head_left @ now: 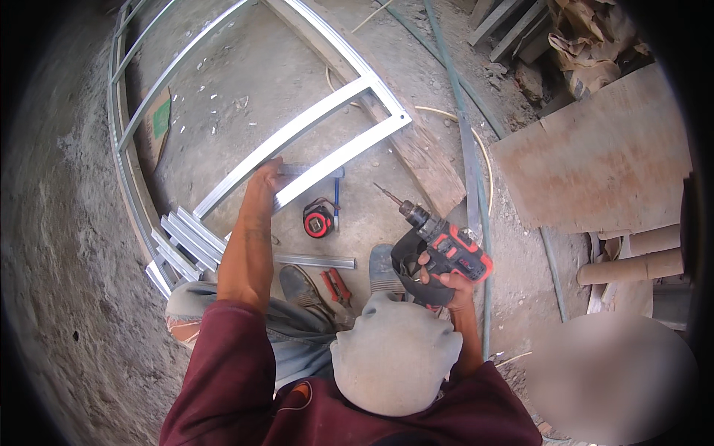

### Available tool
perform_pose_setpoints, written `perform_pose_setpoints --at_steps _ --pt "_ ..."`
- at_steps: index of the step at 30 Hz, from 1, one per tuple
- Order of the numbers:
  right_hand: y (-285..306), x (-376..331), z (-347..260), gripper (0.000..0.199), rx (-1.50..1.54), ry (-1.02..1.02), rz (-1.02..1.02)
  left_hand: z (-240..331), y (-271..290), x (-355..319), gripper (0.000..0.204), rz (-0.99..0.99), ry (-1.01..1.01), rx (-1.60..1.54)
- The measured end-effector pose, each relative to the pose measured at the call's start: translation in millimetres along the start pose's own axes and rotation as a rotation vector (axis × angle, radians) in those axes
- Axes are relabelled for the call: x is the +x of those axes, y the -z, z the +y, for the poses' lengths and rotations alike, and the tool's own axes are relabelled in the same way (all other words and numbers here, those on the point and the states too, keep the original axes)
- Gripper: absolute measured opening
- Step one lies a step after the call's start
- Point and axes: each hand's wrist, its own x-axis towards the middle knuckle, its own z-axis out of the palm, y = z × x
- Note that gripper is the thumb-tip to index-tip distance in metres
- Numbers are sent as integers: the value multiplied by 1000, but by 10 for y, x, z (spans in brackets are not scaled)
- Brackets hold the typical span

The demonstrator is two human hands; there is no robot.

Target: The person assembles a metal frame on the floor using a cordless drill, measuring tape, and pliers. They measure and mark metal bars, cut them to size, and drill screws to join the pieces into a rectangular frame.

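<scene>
My right hand (455, 288) is wrapped round the grip of a red and black cordless drill (455, 253), whose bit points up and left toward the frame. A black strap (407, 260) hangs beside the grip. Reaching forward, my left hand (266, 178) is closed on a short metal channel piece (327, 171) at the near part of a silver metal frame (342, 152); its fingers are partly hidden. Close by lie a red and black tape measure (317, 221), a blue pen (336, 201) and red-handled snips (336, 286).
Several cut metal channels (190, 238) are stacked by my left knee, and another channel (316, 261) lies near my shoes. A wooden plank (424, 160) supports the frame's right side. Green pipes (448, 59), a plywood sheet (602, 152) and cardboard tubes (632, 267) are at right.
</scene>
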Motion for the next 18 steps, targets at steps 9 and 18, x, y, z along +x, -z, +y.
perform_pose_setpoints --at_steps 9,18 --pt "22 -16 -87 57 -22 -72 2 -118 -190 -872 45 -64 -132 1" --pt "-27 135 -5 57 -45 -80 -79 -89 128 -819 41 -216 -116 437"
